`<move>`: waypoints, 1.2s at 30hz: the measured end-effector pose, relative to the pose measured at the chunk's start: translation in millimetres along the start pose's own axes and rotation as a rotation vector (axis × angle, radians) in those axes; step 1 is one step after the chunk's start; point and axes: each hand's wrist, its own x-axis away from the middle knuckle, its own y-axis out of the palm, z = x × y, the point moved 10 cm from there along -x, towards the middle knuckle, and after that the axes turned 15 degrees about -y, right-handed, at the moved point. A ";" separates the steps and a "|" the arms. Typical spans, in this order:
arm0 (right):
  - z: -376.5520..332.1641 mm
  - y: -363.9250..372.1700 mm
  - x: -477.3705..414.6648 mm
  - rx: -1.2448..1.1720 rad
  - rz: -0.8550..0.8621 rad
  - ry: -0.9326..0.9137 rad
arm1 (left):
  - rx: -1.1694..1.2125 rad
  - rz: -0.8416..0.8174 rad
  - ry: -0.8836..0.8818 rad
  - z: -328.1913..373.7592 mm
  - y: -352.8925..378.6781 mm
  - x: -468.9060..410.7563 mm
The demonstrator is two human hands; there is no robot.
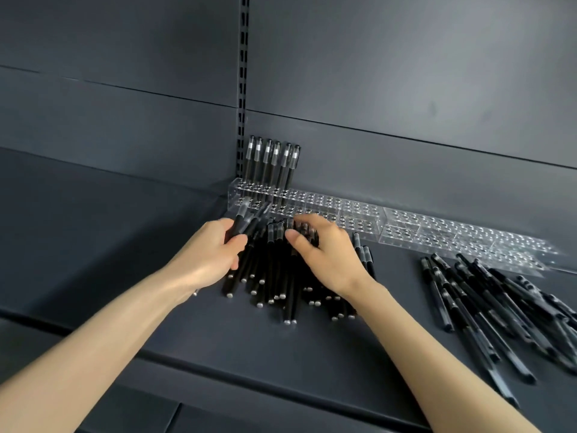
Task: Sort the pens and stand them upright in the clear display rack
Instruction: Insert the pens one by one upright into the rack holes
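Clear rack at 12 holds six upright pens, its 9 o'clock end. Black barrels, clear caps. L hand grips bundle; R hand curls over pile, grip unclear.

I see the clear display rack, a long acrylic run of holes. Six black pens with clear caps stand upright in its left end. Just in front of that end lies a heap of black pens, a few gripped in my left hand. In front of its right end, more pens lie flat.
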 end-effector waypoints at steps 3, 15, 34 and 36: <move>-10.1 -4.0 -10.2 -0.403 0.132 0.022 | 0.220 -0.159 0.107 22.8 9.6 12.2; 8.8 -48.0 -61.2 -0.647 0.530 0.018 | 0.525 -0.291 0.279 67.0 7.2 -41.0; 42.2 -86.2 -114.1 -0.055 0.701 -0.057 | 0.519 -0.183 0.299 58.2 18.9 -122.7; 45.6 -80.5 -118.2 -0.056 0.664 -0.061 | 0.531 -0.196 0.289 56.6 19.2 -123.5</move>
